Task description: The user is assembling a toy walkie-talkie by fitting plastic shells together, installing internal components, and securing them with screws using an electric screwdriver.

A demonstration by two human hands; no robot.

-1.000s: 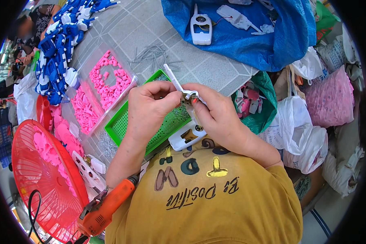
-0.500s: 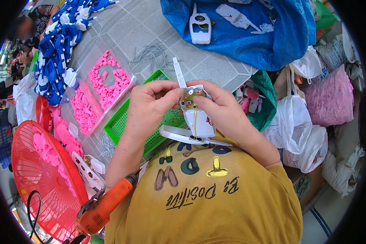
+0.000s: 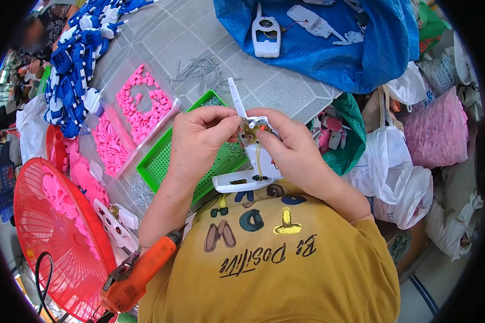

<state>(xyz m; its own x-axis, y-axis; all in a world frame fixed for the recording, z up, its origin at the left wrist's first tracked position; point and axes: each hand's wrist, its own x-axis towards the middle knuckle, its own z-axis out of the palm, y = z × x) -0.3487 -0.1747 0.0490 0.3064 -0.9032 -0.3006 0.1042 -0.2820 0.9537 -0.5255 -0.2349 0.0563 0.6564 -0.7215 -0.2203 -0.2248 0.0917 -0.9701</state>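
Note:
Both hands hold a white toy walkie-talkie housing point(image 3: 260, 157) in front of the shirt, its antenna point(image 3: 235, 97) pointing away from me. A small brownish circuit board point(image 3: 249, 137) with a red part lies in its upper end. My left hand point(image 3: 207, 132) pinches the housing's left edge at the antenna's base, thumb against forefinger. Around the right side my right hand point(image 3: 291, 142) is closed, its thumb pressing on the board. Yellow wires point(image 3: 260, 153) run down toward a loose white cover half point(image 3: 237, 181), which hangs against the shirt. What the left fingertips pinch is partly hidden.
Beyond my left hand lie a green basket point(image 3: 159, 167) and a clear tray point(image 3: 170, 116) of pink parts. Loose metal pins point(image 3: 199, 70) lie behind. An orange power screwdriver point(image 3: 145, 269) and a red basket point(image 3: 99, 215) are at left, a blue bag point(image 3: 318, 54) at the back.
The housing has tilted in my hands, and its loose cover half has turned so that more of its face shows. My right hand has shifted slightly; the left keeps its pinch.

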